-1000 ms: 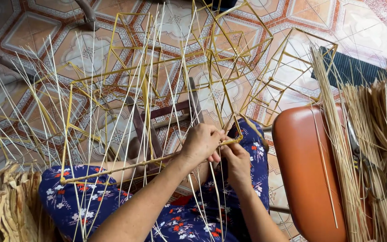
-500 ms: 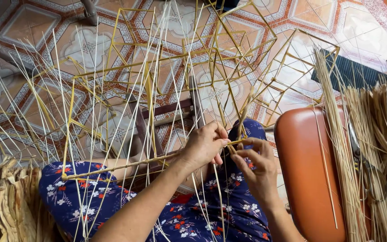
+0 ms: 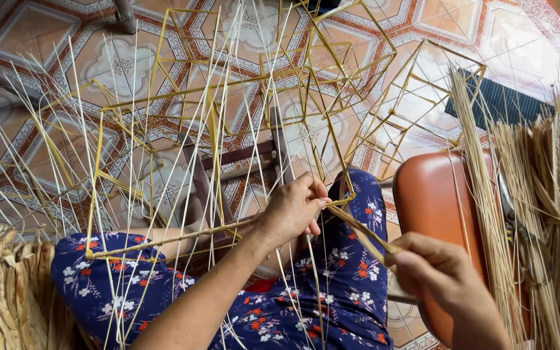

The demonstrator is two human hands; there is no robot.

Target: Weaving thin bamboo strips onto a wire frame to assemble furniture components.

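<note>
Head view, looking down over my lap: my left hand (image 3: 293, 210) pinches a corner joint of the yellow wire frame (image 3: 241, 97), fingers closed tight on the rod so the cage-like shape stays put across my knees. My right hand (image 3: 432, 266) is closed on a flat straw-coloured strand (image 3: 358, 230), which runs taut from that hand back to the pinched joint; I judge the tension keeps the wrap snug against the metal. The frame is an open lattice of thin, straight, glossy rods forming boxes, and it rests on my blue floral trousers (image 3: 332, 291). Pale, stiff, hair-thin reeds (image 3: 131, 129) fan upward through it. Just to my right stands a smooth orange-brown plastic chair (image 3: 432, 194), with a dry, fibrous bundle of stalks (image 3: 546, 194) beside it, within reach. Below lies a patterned tile floor (image 3: 27, 32).
</note>
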